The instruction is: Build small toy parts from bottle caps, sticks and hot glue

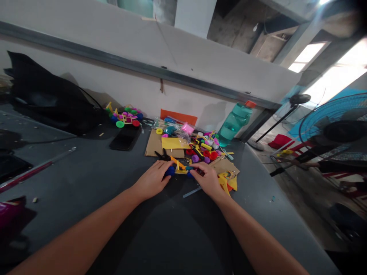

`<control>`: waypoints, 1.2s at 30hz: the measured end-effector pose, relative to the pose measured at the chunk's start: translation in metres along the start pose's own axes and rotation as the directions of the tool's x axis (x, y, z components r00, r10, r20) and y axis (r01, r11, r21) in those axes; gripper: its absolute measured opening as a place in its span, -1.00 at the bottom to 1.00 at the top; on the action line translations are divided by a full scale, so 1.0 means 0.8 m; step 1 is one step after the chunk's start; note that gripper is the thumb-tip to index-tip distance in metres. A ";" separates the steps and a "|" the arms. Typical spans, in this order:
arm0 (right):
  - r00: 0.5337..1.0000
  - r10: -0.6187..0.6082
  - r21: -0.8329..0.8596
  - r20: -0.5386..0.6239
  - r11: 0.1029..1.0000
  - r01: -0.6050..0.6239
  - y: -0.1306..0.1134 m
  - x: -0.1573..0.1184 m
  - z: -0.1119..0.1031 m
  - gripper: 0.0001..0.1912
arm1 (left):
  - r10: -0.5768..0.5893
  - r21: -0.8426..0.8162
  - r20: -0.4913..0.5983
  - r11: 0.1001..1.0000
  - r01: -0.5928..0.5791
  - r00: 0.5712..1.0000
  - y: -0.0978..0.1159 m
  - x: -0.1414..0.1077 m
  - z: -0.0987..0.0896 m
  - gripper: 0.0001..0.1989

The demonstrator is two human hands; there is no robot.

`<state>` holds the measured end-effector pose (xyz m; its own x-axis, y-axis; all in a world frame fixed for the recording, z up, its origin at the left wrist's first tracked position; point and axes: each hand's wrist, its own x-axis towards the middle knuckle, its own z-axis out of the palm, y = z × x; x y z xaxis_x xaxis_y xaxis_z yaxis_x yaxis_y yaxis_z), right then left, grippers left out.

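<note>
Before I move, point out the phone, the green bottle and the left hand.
Phone (126, 138): head view, dark flat face.
Green bottle (233, 124): head view, middle of body.
Left hand (153, 179): head view, back of hand.

a workshop-like space (loose parts on a worktable (114, 229))

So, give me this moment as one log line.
left hand: holding blue piece | right hand: fingertips at teal piece | bottle: capped | phone: screen dark

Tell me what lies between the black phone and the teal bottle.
The head view shows cardboard, a yellow sheet and small colourful parts between phone and bottle.
</note>
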<state>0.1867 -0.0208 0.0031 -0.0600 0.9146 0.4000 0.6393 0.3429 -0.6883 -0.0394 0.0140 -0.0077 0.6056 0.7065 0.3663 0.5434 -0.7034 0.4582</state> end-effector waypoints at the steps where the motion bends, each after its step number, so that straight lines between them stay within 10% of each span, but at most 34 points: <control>1: 1.000 -0.003 0.002 -0.002 1.000 0.003 -0.001 0.000 0.000 -0.82 | -0.001 -0.001 -0.001 1.000 0.001 1.000 0.000 0.000 0.000 -0.50; 12: 0.996 -0.061 -0.049 -0.058 0.997 0.058 -0.001 0.001 -0.001 -0.83 | 0.008 -0.056 -0.276 0.998 -0.024 0.961 0.037 -0.010 -0.010 -0.63; 19: 0.989 -0.091 -0.054 -0.115 0.995 0.085 -0.013 -0.006 -0.007 -0.82 | -0.102 -0.478 0.125 0.865 0.150 0.987 0.081 -0.027 0.025 -0.47; 36: 0.986 -0.153 -0.061 -0.070 0.987 0.149 -0.017 -0.011 -0.003 -0.82 | -0.080 -0.540 0.135 0.830 0.140 0.988 0.070 -0.027 0.033 -0.28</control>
<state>0.1804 -0.0343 0.0102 -0.1031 0.8338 0.5424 0.6685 0.4618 -0.5829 -0.0067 -0.0429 -0.0111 0.6331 0.7432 0.2164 0.2219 -0.4421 0.8691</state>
